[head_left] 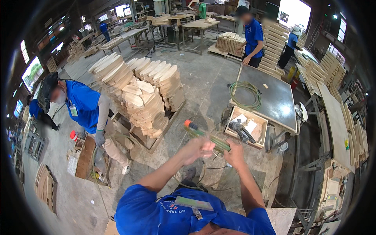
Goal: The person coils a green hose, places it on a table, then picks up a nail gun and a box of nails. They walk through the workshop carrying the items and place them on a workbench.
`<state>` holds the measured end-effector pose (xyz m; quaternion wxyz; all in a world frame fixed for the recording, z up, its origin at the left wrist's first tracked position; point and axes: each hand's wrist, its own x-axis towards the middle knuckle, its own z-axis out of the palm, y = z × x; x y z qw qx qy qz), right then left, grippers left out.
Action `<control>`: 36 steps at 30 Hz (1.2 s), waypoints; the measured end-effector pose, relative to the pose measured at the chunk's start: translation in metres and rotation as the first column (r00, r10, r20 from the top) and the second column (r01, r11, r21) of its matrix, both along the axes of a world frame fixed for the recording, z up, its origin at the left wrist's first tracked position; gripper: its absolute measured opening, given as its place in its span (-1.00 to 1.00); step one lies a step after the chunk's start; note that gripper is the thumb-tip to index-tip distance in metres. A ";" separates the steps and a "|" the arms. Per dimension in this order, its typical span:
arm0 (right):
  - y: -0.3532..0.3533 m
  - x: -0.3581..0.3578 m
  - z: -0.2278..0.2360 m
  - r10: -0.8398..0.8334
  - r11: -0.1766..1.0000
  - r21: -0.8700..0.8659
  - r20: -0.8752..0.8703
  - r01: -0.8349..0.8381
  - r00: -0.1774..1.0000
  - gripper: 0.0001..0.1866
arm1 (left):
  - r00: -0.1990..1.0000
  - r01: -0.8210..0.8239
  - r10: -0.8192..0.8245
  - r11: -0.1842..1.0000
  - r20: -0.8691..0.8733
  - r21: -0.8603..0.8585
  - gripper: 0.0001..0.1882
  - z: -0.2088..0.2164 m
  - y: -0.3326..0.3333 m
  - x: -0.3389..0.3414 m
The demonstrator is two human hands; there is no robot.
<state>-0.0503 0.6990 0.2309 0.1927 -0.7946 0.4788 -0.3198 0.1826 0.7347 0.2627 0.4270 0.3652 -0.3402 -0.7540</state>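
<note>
A bundle of green air hose (219, 143) is held out in front of my chest. My right hand (235, 152) is closed around its right end. Against the left part of the bundle is my left hand (197, 149), smeared by motion, so its finger position is unclear. An orange and black fitting (191, 124) pokes out at the bundle's far left end. Loose loops of hose hang below my hands toward the floor. Just beyond my right hand, a wooden box (263, 141) contains a dark tool (240, 131) and white paper.
A coiled hose (245, 96) lies on the dark-topped table (276, 92). Stacks of curved wooden pieces (145, 103) stand on a pallet ahead left. A co-worker (84, 103) in blue walks at left; another (252, 37) stands behind the table. Long boards (337, 125) line the right side.
</note>
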 end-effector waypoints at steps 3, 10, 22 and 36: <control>0.000 -0.010 0.024 0.031 0.997 -0.069 -0.153 -0.042 0.988 -0.66 | 0.849 0.252 -0.021 0.895 0.528 -0.368 -0.53 0.026 0.022 0.013; 0.000 0.006 0.091 0.234 0.935 -0.194 -0.287 -0.296 0.929 -0.61 | 0.410 0.682 0.041 0.650 0.911 -0.336 -0.45 0.055 -0.011 0.005; 0.001 0.006 -0.074 -0.419 0.628 0.687 0.694 -0.366 0.585 -0.63 | 0.890 -0.105 0.016 0.980 -0.456 -0.172 -0.69 0.106 -0.056 0.048; 0.019 0.100 -0.018 -0.587 0.416 0.103 0.790 -0.904 -0.180 -0.44 | 0.561 -0.745 0.625 0.667 -0.542 -0.002 -0.66 0.038 -0.057 -0.032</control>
